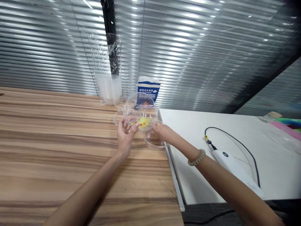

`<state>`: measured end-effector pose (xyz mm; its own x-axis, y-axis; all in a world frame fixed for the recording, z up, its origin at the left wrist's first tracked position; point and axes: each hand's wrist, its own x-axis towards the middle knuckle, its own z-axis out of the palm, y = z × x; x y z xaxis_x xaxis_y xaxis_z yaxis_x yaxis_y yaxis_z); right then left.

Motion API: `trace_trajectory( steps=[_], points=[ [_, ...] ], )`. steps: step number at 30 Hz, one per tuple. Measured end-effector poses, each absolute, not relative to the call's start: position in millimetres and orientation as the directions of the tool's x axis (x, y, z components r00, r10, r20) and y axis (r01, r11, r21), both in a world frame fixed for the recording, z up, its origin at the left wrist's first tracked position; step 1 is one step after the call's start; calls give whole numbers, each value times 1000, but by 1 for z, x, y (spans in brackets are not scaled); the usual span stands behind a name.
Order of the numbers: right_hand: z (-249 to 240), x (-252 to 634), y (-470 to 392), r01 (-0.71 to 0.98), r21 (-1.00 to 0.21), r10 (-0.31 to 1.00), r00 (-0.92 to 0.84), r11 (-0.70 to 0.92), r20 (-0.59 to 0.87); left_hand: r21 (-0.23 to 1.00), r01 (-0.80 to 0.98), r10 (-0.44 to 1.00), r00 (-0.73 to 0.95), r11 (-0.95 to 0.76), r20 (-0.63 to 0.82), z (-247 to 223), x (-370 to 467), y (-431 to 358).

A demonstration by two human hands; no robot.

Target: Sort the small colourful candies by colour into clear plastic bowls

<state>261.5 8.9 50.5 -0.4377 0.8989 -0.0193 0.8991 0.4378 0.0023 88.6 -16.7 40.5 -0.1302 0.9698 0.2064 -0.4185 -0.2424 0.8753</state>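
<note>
My left hand (125, 136) grips the lower left rim of a round clear plastic container (141, 111), thumb in front and fingers behind. Small yellow and red pieces (142, 122) lie at the container's bottom. The container is tilted toward the camera above the wooden table. My right hand (161, 130) is at its lower right edge, with the fingers bent and mostly hidden; what they hold, if anything, cannot be made out. Beneath the right hand is another clear round container or lid (154, 139), and a further clear one (118, 117) shows behind the left hand.
A blue and white packet (148, 91) stands behind the container. Left of it, a clear bag holds whitish cups (109, 89). The wooden table (58, 150) meets a white table (190, 141) bearing a white device (235, 169) and black cable. Pink material (285, 129) lies far right.
</note>
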Motion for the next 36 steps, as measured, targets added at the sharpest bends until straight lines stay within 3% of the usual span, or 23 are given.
trace_trajectory(
  steps=[3,5,8,11,16,21,23,25,28,31,33,36],
  points=[
    [64,268,4,917,67,919,-390,393,-54,878,-405,967,-134,-253,217,40,88,-16],
    [81,278,1,941,37,942,-336,337,-11,878,-407,968,-136,-250,212,41,88,-15],
    [115,291,-4,955,-119,947,-245,273,207,875,-433,975,-141,-218,173,41,88,-15],
    [145,285,-7,900,-232,863,-239,369,445,870,-448,978,-135,-206,161,42,89,-15],
    [157,254,-9,838,-229,787,-322,496,526,863,-461,978,-111,-208,176,41,87,-15],
    [137,265,-10,815,-376,729,-81,441,680,865,-453,976,-125,-215,178,42,86,-13],
    [126,275,-10,825,-415,769,-37,384,638,857,-466,975,-134,-220,177,43,87,-13],
    [114,280,-7,849,-383,859,-147,364,491,852,-473,974,-141,-224,178,43,87,-13],
    [95,276,0,897,-198,916,-367,395,165,854,-468,973,-135,-228,185,42,87,-13],
    [78,268,6,905,44,906,-420,423,-59,857,-464,974,-137,-224,180,42,86,-12],
    [70,264,8,886,147,898,-427,439,-105,854,-469,974,-139,-226,181,41,86,-12],
    [63,262,9,857,201,880,-466,475,-93,848,-479,973,-136,-227,184,40,86,-11]
  ],
)
